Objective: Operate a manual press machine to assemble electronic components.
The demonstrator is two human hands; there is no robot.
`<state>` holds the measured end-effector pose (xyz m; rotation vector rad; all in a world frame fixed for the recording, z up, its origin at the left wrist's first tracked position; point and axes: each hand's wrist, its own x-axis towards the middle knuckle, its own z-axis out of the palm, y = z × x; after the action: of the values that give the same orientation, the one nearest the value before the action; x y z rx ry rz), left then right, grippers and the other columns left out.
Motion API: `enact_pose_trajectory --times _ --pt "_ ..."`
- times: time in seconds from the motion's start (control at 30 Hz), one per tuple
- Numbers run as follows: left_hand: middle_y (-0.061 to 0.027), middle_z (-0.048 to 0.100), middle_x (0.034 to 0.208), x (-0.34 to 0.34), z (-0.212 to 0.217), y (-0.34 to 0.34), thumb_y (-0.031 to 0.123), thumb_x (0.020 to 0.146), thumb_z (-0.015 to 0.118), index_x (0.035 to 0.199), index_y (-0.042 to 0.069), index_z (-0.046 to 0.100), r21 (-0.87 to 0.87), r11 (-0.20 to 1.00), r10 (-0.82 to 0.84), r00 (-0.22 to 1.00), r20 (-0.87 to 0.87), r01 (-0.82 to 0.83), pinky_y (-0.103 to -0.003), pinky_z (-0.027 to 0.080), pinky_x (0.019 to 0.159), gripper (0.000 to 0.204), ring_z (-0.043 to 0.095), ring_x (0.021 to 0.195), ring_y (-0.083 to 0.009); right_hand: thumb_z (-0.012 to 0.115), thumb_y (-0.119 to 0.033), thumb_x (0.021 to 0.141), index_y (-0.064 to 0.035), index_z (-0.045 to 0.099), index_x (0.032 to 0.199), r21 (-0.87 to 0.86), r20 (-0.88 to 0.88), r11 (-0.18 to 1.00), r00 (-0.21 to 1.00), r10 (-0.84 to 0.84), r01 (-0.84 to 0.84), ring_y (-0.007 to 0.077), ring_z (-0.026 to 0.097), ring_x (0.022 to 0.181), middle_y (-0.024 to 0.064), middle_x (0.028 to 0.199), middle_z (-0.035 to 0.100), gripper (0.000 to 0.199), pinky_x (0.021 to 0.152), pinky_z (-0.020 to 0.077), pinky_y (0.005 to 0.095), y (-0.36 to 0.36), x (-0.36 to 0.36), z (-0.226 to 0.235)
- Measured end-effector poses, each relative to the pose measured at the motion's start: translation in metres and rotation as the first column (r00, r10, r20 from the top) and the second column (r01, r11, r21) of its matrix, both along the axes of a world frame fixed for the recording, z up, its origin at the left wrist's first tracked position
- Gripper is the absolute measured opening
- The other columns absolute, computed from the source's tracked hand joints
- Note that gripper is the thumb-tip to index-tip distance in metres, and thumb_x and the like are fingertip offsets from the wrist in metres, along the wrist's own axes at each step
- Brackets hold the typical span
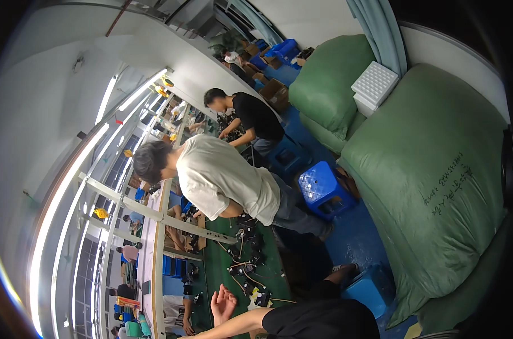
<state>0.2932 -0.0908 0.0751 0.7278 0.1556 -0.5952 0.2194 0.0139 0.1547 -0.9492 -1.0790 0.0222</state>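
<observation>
A hand (pixel 223 303) hovers open-fingered, holding nothing, above the green bench (pixel 219 265) near black parts (pixel 249 270); which hand is unclear. Blue stools (pixel 323 189), green sacks (pixel 431 186) line the floor.

You get bright, even light from the long fluorescent tubes (pixel 70 186) on the left, which glare white and wash out the ceiling. Fisheye distortion bends every straight edge, and black vignette fills the corners. Under the worktop (pixel 234 271) it is dim; far figures look soft.
</observation>
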Motion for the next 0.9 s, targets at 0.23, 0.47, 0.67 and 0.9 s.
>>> enact_pose_trajectory --times 0.23,0.47,0.67,0.9 --pt "-0.0061 0.068 0.117 -0.002 0.006 0.003 0.029 0.099 0.055 0.129 0.008 0.061 0.028 1.0 -0.007 1.0 0.014 0.007 -0.037 0.049 0.095 0.037 0.062 0.106 -0.0208 0.066 -0.012 0.078 -0.0021 0.052 0.061 0.018 -0.009 1.0 1.0 -0.017 0.017 0.0226 0.038 0.05 0.0125 0.054 0.044 0.024 0.052 0.0349 0.0394 -0.017 -0.002 0.008" --pt "-0.0064 0.068 0.117 -0.011 0.01 0.003 0.028 0.098 0.056 0.128 0.007 0.061 0.039 0.999 0.009 1.0 0.009 -0.009 -0.037 0.049 0.095 0.037 0.062 0.106 -0.0207 0.066 -0.011 0.079 -0.0013 0.051 0.063 0.024 -0.009 0.999 1.0 -0.022 0.022 0.0237 0.038 0.05 0.0136 0.055 0.043 0.024 0.052 0.0352 0.0389 -0.015 -0.003 0.006" --pt "-0.0067 0.068 0.118 -0.017 0.009 0.001 0.028 0.098 0.056 0.129 0.007 0.061 -0.021 1.0 -0.013 1.0 0.012 0.013 -0.037 0.049 0.096 0.037 0.062 0.108 -0.0214 0.066 -0.01 0.079 -0.0006 0.05 0.063 0.004 -0.017 1.0 1.0 -0.025 0.025 0.0246 0.039 0.051 0.0145 0.056 0.042 0.024 0.052 0.0355 0.0385 -0.009 -0.007 -0.003" --pt "-0.0048 0.07 0.116 -0.025 -0.005 -0.005 0.028 0.1 0.054 0.129 0.009 0.062 -0.06 0.996 0.071 0.994 0.078 -0.067 -0.038 0.05 0.095 0.035 0.065 0.105 -0.0217 0.066 -0.009 0.08 0.0002 0.049 0.064 -0.035 0.028 0.996 0.996 -0.085 0.086 0.0256 0.039 0.051 0.0155 0.057 0.041 0.025 0.052 0.0359 0.038 -0.006 -0.013 -0.037"
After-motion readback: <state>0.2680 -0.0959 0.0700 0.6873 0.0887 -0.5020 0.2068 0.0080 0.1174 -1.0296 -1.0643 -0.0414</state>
